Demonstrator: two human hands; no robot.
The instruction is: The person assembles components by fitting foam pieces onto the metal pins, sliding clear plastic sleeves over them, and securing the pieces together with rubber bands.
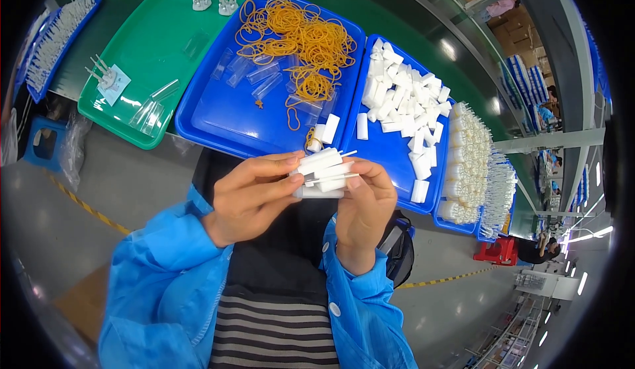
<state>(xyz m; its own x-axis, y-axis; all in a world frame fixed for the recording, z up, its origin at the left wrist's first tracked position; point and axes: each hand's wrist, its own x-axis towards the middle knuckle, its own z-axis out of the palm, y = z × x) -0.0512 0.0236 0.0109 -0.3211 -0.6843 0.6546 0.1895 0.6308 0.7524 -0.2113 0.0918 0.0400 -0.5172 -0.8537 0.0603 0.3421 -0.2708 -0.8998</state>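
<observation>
Between my two hands, in front of my body, is a small bundle of white plastic cylinders (323, 161) with thin white sticks among them. My left hand (258, 187) grips the bundle's left end between thumb and fingers. At the other end, my right hand (365, 200) pinches a thin stick and the cylinders beside it. Just beyond the bundle, a few loose white cylinders (332, 127) lie at the near corner of a blue tray (218, 114). That tray also carries a tangle of yellow rubber bands (297, 32) and several clear plastic tubes (264, 81).
To the right, a second blue tray (393, 164) bears a heap of white cylinders (400, 91). Banded bundles (463, 164) stand beyond it. At left, a green tray (198, 48) has clear sleeves and stick clusters (109, 75). A red stool (499, 251) is farther right, near another person (539, 250).
</observation>
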